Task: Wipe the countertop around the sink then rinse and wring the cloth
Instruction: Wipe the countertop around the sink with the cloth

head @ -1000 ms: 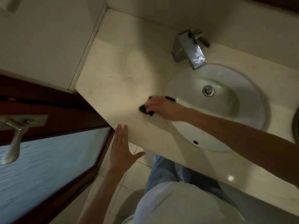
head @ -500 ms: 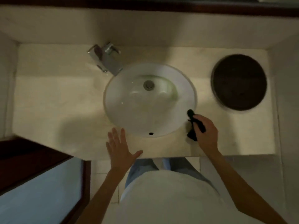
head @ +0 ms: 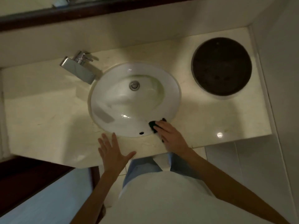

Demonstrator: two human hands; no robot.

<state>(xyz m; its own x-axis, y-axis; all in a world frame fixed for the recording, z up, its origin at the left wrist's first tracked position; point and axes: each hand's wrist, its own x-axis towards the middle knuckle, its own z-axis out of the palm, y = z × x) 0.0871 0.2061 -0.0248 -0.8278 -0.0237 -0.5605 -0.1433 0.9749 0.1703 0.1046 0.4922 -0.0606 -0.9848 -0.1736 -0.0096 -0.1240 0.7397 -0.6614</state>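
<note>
A pale stone worktop (head: 48, 120) ringed the sink (head: 175, 96). At the sink's near-right rim, the right hand (head: 171, 136) pressed a dark cloth (head: 153, 126), fingers seemingly closed over it. The left hand (head: 113, 152), fingers splayed and empty, rested by the sink's near edge, farther from the cloth.

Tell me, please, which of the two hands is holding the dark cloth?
The right hand, pressing the dark cloth on the sink rim; the left hand is open and empty.

Right hand (head: 172, 137) presses dark cloth (head: 153, 125) on sink (head: 175, 92) rim; left hand (head: 113, 152) flat, fingers spread, over countertop (head: 48, 126) edge.
</note>
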